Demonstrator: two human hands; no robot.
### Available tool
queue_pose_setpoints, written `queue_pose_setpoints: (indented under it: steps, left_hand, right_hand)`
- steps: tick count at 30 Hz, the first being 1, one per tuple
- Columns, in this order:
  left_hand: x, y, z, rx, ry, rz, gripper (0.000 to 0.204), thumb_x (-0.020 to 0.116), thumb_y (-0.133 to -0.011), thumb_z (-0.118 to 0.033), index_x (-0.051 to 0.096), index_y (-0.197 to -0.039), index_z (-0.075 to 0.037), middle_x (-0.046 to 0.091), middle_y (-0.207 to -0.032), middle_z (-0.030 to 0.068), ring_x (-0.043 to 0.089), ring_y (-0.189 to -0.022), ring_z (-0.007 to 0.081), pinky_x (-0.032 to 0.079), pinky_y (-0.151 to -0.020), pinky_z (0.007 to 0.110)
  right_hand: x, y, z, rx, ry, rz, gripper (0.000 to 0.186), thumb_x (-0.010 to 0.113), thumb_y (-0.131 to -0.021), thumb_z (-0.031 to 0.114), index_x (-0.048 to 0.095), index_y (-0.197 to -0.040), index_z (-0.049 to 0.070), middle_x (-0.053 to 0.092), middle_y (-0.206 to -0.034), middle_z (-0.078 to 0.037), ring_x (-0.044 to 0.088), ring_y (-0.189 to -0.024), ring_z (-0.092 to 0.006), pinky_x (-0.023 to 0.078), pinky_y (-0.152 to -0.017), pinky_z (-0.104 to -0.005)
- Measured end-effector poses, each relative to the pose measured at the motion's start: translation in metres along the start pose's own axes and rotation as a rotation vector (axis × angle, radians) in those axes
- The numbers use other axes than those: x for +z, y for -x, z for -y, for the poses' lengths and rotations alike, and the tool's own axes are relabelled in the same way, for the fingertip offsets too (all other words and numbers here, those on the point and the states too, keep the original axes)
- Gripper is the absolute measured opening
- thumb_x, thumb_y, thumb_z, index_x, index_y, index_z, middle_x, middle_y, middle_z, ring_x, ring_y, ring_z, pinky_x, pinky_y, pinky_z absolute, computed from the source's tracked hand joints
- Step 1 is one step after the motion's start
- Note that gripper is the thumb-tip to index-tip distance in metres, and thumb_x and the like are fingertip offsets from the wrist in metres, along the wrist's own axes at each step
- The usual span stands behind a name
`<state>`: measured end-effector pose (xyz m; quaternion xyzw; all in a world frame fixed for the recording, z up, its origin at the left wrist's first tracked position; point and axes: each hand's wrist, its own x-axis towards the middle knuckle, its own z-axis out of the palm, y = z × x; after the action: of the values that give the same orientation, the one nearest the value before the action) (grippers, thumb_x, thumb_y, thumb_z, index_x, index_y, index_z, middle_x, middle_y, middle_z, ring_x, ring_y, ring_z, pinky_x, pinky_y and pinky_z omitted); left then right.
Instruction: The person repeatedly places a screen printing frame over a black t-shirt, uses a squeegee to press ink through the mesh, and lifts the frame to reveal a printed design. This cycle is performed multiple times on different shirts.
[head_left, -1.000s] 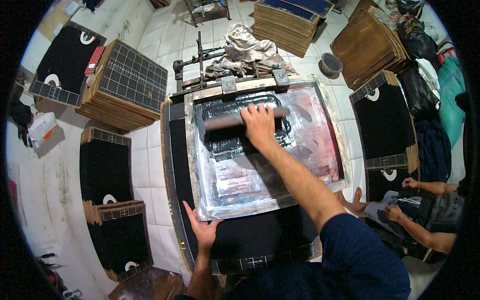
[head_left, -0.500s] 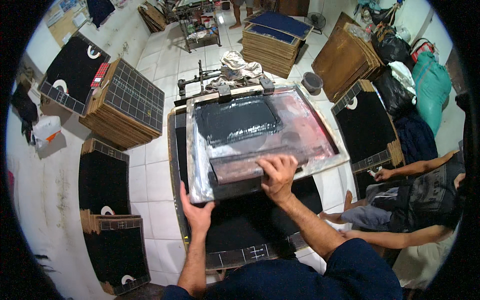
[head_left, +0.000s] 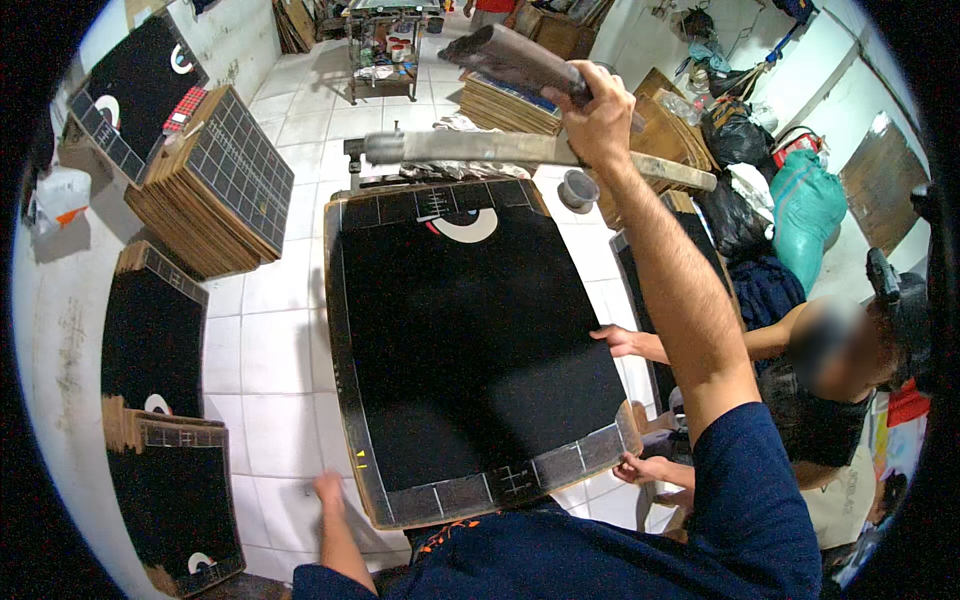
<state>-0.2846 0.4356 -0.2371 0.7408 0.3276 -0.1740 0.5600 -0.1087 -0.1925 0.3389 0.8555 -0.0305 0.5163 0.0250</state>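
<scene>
Your right hand [head_left: 600, 110] is raised high above the worktop [head_left: 350, 300], its fingers [head_left: 585, 95] wrapped tight around a squeegee [head_left: 510, 58] whose dark blade slants up to the left. Just beneath that hand the lifted printing screen frame [head_left: 500, 150] shows edge-on as a long pale bar, tilted clear of the board below.

On the worktop lies a large black printed sheet [head_left: 470, 340], flat, with a white and red curved mark [head_left: 462, 226] near its far edge and grid lines at its borders.

Your left hand [head_left: 328, 490] is low at the near left corner of the worktop, just beside its edge; whether its fingers are spread or curled cannot be told.

A second person's hands [head_left: 618, 342] touch the sheet's right edge. Stacks of printed boards [head_left: 215, 190] stand on the tiled floor [head_left: 270, 340] to the left.
</scene>
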Motion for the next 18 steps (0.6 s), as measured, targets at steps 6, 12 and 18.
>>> queue_pose_setpoints:
  steps: [6,12,18]
  left_hand:
    - [0.015,0.129,0.213,0.370,-0.022,0.392,0.032,0.063,-0.104,-0.027,0.073,-0.120,0.000,0.076,-0.113,0.0151,0.070,-0.096,0.0301,0.054,-0.086,0.044]
    - [0.024,0.167,0.200,0.300,-0.649,0.129,0.033,0.054,-0.107,-0.031,0.069,-0.117,-0.003,0.067,-0.099,0.0325,0.063,-0.088,0.0496,0.052,-0.079,0.052]
    - [0.021,0.176,0.226,0.239,-0.404,-0.058,0.037,0.058,-0.102,-0.027,0.063,-0.128,-0.002,0.068,-0.110,0.0315,0.065,-0.103,0.0501,0.053,-0.091,0.054]
  right_hand:
    - [0.015,-0.041,-0.017,0.103,-0.018,0.065,0.049,0.088,-0.085,0.038,0.071,-0.123,0.012,0.075,-0.107,-0.011,0.073,-0.094,-0.0274,0.058,-0.087,-0.0418]
    - [0.015,-0.060,-0.019,0.151,-0.025,0.127,0.052,0.088,-0.083,0.044,0.072,-0.121,0.013,0.078,-0.101,-0.011,0.074,-0.094,-0.0257,0.056,-0.086,-0.0401]
    - [0.015,-0.068,-0.021,0.193,-0.065,0.162,0.051,0.090,-0.080,0.043,0.072,-0.119,0.015,0.079,-0.104,-0.012,0.075,-0.101,-0.0308,0.057,-0.091,-0.0445]
